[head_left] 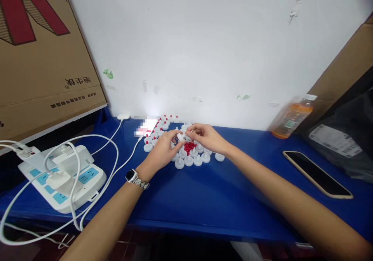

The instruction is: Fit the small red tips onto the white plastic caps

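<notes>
- A power strip [62,179] trails white cables [115,152] at the tabletop's [204,202] left edge.
- The left hand [161,152] and right hand [205,136] together pinch one white cap [181,137] above red pellets [189,147] near the back edge.
- A slip could likely scatter the white caps [190,160] crowded beneath.
- A phone [317,174] lies right.

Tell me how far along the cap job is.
Done, it seems: white caps with red tips sit grouped near the wall. In hand: left hand and right hand pinch one white cap together. Left: plain caps around a pile of red bits.
</notes>
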A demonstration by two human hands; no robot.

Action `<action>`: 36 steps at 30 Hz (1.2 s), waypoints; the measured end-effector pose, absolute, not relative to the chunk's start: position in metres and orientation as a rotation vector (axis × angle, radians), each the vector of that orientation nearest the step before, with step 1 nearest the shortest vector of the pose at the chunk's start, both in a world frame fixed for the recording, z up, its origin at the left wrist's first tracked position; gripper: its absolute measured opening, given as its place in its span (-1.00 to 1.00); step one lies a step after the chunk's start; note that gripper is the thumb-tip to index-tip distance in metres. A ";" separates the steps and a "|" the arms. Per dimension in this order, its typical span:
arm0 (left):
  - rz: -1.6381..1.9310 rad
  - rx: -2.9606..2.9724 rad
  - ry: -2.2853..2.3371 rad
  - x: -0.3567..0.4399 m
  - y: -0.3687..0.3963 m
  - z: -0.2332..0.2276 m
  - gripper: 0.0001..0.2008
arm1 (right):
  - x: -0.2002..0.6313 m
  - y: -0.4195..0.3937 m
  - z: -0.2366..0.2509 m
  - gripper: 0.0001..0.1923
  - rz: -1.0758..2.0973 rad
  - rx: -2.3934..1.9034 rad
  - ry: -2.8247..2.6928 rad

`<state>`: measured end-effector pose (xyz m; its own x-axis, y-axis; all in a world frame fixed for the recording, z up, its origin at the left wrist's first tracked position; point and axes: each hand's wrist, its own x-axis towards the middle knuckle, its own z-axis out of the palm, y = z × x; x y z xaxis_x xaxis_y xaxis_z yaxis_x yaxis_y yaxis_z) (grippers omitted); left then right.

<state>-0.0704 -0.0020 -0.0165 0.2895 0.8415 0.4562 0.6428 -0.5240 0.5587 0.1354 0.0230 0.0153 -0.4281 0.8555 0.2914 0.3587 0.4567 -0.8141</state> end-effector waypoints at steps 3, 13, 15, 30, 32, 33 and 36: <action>1.128 2.240 1.388 -0.066 -0.005 -0.015 -0.60 | 0.123 0.027 0.018 -0.75 0.968 -0.880 -1.903; 1.043 2.136 1.625 -0.081 0.004 -0.019 -0.67 | 0.084 0.134 0.014 -0.86 0.266 -1.361 -2.110; 1.041 2.136 1.617 -0.081 0.004 -0.019 -0.68 | 0.078 0.147 0.006 -0.82 0.212 -1.442 -2.187; 0.995 2.108 1.534 -0.075 0.002 -0.016 -0.79 | 0.058 0.178 0.000 -0.68 0.105 -1.778 -2.117; 1.000 2.117 1.522 -0.075 0.002 -0.017 -0.78 | 0.050 0.181 -0.003 -0.69 0.091 -1.809 -2.062; 1.000 2.124 1.512 -0.075 0.002 -0.017 -0.77 | 0.047 0.183 -0.003 -0.70 0.096 -1.819 -2.036; 0.977 2.134 1.499 -0.078 0.003 -0.019 -0.76 | 0.043 0.184 -0.001 -0.73 0.166 -1.847 -1.945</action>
